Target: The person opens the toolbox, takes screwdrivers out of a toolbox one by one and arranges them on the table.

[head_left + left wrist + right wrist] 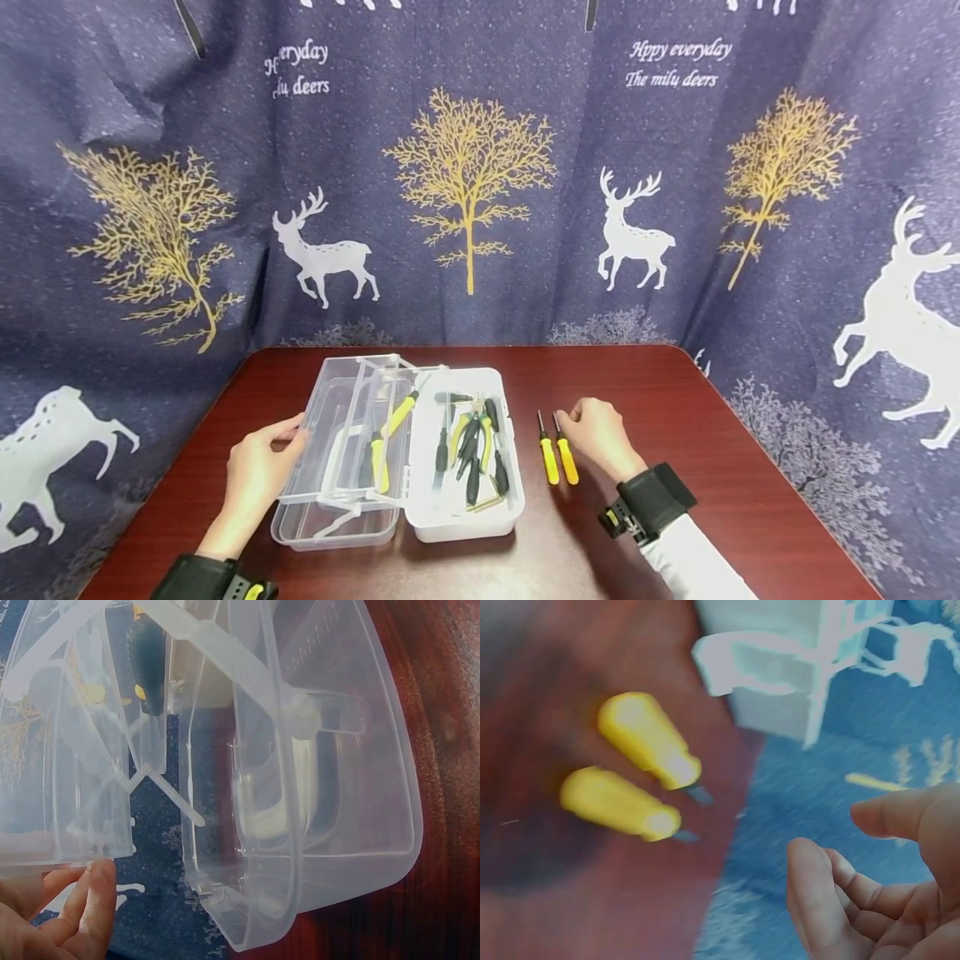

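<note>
An open plastic toolbox [461, 523] sits mid-table, its clear lid [318, 433] folded out to the left. Several black and yellow-handled tools [471, 446] lie in its white base. My left hand [296, 435] rests at the lid's left rim. In the left wrist view, this hand's fingertips [97, 881] touch the clear plastic edge [67, 851] with the fingers only slightly bent. Two yellow-handled screwdrivers [558, 457] lie side by side on the table right of the box. My right hand [573, 418] hovers beside their metal tips, fingers loosely curled and holding nothing. In the blurred right wrist view, the yellow handles [649, 742] are apart from the fingers [817, 885].
The dark red table [675, 392] is backed and flanked by a navy curtain [480, 208] with deer and trees. A clear lift-out tray [378, 392] on hinged arms stands over the box, with a yellow-handled tool [390, 429] under it. Bare tabletop lies to the right of the screwdrivers.
</note>
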Action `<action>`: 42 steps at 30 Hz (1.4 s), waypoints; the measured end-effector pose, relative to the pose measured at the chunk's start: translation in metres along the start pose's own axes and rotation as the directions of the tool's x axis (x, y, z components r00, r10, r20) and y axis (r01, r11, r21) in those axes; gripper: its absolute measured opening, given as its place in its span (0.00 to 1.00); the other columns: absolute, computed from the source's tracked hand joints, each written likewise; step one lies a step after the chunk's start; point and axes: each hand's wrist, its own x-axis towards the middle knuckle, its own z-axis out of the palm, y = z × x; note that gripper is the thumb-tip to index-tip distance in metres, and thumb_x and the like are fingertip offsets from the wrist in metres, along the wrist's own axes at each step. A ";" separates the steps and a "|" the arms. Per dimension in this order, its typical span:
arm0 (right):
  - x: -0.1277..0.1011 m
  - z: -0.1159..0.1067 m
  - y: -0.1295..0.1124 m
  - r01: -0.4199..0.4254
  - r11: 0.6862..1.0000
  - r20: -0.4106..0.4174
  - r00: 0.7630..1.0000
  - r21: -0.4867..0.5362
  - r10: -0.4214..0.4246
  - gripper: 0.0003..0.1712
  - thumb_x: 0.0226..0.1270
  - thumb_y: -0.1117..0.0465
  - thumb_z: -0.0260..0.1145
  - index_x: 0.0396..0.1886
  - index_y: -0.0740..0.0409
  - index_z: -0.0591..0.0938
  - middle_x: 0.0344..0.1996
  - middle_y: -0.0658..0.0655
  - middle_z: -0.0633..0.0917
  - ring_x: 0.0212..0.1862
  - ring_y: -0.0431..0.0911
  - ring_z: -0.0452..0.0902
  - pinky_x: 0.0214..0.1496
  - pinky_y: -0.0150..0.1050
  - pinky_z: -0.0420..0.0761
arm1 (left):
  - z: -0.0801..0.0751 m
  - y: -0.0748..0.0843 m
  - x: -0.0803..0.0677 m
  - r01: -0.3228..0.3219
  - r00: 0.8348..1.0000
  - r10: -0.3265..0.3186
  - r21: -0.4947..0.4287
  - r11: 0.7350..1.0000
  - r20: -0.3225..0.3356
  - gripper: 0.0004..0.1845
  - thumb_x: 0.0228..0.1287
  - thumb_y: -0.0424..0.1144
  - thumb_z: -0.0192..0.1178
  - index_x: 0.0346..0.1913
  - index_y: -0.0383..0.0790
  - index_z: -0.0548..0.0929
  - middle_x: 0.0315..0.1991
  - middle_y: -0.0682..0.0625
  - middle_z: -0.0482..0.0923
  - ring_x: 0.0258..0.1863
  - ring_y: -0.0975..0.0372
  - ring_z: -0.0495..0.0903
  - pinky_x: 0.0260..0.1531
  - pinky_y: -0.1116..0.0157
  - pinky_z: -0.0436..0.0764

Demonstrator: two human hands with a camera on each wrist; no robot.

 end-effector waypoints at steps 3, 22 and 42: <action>0.003 -0.007 -0.018 0.041 0.999 0.006 0.999 0.023 -0.042 0.22 0.59 0.50 0.61 0.09 0.55 0.72 0.06 0.47 0.66 0.12 0.41 0.62 0.17 0.33 0.60 | -0.001 -0.001 0.000 0.000 1.000 0.000 0.000 1.000 -0.003 0.16 0.57 0.41 0.59 0.48 0.44 0.83 0.32 0.44 0.86 0.27 0.55 0.84 0.23 0.69 0.71; 0.016 0.020 -0.122 0.259 0.961 0.106 0.957 0.096 -0.269 0.29 0.58 0.51 0.61 0.01 0.49 0.62 0.02 0.43 0.60 0.09 0.37 0.57 0.16 0.30 0.59 | -0.003 0.000 -0.002 0.000 1.000 0.000 -0.006 1.000 0.002 0.16 0.57 0.42 0.59 0.49 0.43 0.83 0.33 0.43 0.86 0.28 0.54 0.84 0.23 0.69 0.71; 0.023 0.058 -0.178 0.251 0.965 0.298 0.918 0.074 -0.261 0.24 0.58 0.50 0.59 0.04 0.51 0.70 0.08 0.56 0.81 0.12 0.39 0.79 0.26 0.28 0.74 | -0.001 0.000 -0.001 0.000 1.000 0.000 -0.008 1.000 -0.015 0.15 0.57 0.41 0.60 0.48 0.44 0.83 0.31 0.45 0.87 0.28 0.55 0.84 0.24 0.67 0.72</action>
